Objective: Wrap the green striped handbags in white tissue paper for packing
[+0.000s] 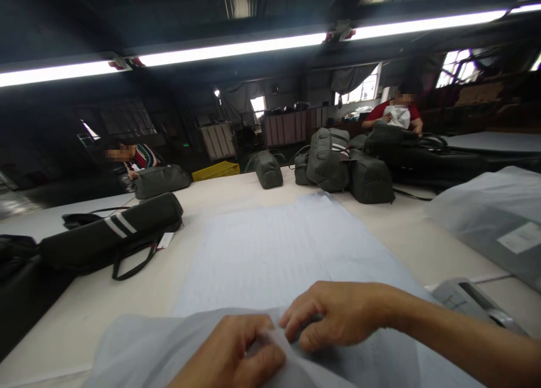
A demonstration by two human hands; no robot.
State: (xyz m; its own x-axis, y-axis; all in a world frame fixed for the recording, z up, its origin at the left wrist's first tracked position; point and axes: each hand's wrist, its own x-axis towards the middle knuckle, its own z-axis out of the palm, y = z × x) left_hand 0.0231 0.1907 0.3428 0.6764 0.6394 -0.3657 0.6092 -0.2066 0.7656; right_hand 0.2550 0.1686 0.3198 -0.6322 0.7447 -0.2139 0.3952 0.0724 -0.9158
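A pale translucent plastic bag point(152, 343) lies at the near edge of the table, partly cut off by the bottom of the view. My left hand point(236, 351) pinches a fold of its thin film between thumb and fingers. Just to the right, my right hand point(338, 315) rests on the film with bent fingers, its thumb apart from them; nothing shows between them. Beneath and beyond both hands spreads a flat bluish-white sheet point(270, 253), which may be a stack of film. What lies inside the bag is hard to make out.
On the left of the white table point(220, 194) lies a dark duffel bag point(114, 230) with white stripes. Several dark bags point(329, 160) stand at the far side. A filled plastic bag point(490, 213) and a grey device point(460, 298) are right. Two people work beyond.
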